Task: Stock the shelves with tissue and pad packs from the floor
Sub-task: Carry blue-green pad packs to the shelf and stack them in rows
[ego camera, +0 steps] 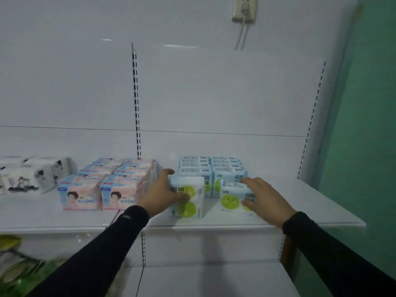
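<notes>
On the white shelf (pixel 300 202), my left hand (pixel 161 192) grips a light-blue pad pack with green round faces (pixel 189 207), turned askew near the front. My right hand (pixel 264 198) holds a second such pack (pixel 231 198) from its right side, thumb on its front. Directly behind both stand rows of the same blue packs (pixel 211 168). To the left sits a block of pink-and-blue pad packs marked 240 (pixel 100 189). Both sleeves are black.
White tissue packs with black ink prints (pixel 32 176) lie at the far left of the shelf. The right end of the shelf is bare up to the green wall (pixel 368 125). A lower shelf (pixel 214 279) lies beneath; green packaging (pixel 12 264) shows bottom left.
</notes>
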The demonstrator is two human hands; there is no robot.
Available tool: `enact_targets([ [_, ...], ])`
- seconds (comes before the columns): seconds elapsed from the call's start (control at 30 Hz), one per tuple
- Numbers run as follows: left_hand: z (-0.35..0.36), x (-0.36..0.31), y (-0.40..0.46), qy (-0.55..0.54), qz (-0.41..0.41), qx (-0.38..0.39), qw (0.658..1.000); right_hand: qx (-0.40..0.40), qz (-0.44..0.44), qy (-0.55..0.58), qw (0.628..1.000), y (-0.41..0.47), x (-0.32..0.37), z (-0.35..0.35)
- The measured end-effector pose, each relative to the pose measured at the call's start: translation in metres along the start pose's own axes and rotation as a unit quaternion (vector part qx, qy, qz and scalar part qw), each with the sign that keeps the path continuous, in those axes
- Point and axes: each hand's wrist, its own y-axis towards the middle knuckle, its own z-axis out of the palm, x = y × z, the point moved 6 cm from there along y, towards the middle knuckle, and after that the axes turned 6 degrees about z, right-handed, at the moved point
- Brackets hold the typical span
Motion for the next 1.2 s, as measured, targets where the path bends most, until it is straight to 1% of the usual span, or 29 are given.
enact_targets([
  [0.03,0.007,0.008,-0.004,-0.047,-0.01,0.015,0.999,0.006,-0.003,0.005,1.0,0.003,-0.001,0.002],
  [0.07,0.013,0.016,-0.006,-0.07,-0.016,0.028,0.997,0.011,-0.005,0.01,1.0,0.007,-0.003,0.004],
  [0.13,0.018,0.017,-0.006,-0.057,-0.011,0.06,0.997,0.019,-0.011,0.02,1.0,0.014,-0.006,0.006],
  [0.2,0.015,0.012,0.004,-0.004,-0.004,0.082,0.997,0.022,-0.019,0.031,0.999,0.019,-0.011,0.007],
  [0.23,0.008,0.004,0.01,0.054,-0.002,0.079,0.995,0.019,-0.022,0.038,0.999,0.022,-0.013,0.007],
  [0.27,-0.001,-0.003,0.018,0.128,0.005,0.073,0.989,0.016,-0.025,0.048,0.998,0.024,-0.015,0.008],
  [0.3,-0.006,-0.008,0.026,0.178,0.01,0.077,0.981,0.011,-0.027,0.06,0.998,0.025,-0.017,0.009],
  [0.37,-0.005,-0.021,0.037,0.227,0.035,0.101,0.968,0.002,-0.035,0.08,0.996,0.028,-0.019,0.011],
  [0.47,0.019,-0.03,0.038,0.28,0.074,0.14,0.947,-0.005,-0.053,0.083,0.995,0.031,-0.02,0.015],
  [0.6,0.031,-0.016,0.035,0.247,0.112,0.103,0.957,-0.008,-0.072,0.059,0.996,0.035,-0.022,0.02],
  [0.67,0.034,-0.012,0.035,0.251,0.136,0.087,0.954,-0.011,-0.078,0.058,0.995,0.037,-0.023,0.023],
  [0.73,0.039,-0.015,0.034,0.261,0.175,0.07,0.947,-0.018,-0.084,0.054,0.995,0.038,-0.022,0.026],
  [0.83,0.05,-0.01,0.037,0.309,0.209,0.058,0.926,-0.022,-0.082,0.024,0.996,0.04,-0.022,0.033],
  [1.03,0.057,-0.009,0.048,0.351,0.236,0.053,0.905,-0.015,-0.086,-0.032,0.996,0.051,-0.022,0.043],
  [1.13,0.059,-0.008,0.051,0.377,0.253,0.031,0.89,-0.001,-0.076,-0.056,0.996,0.052,-0.024,0.045],
  [1.2,0.057,-0.007,0.052,0.389,0.246,0.028,0.887,0.0,-0.076,-0.09,0.993,0.052,-0.025,0.042],
])
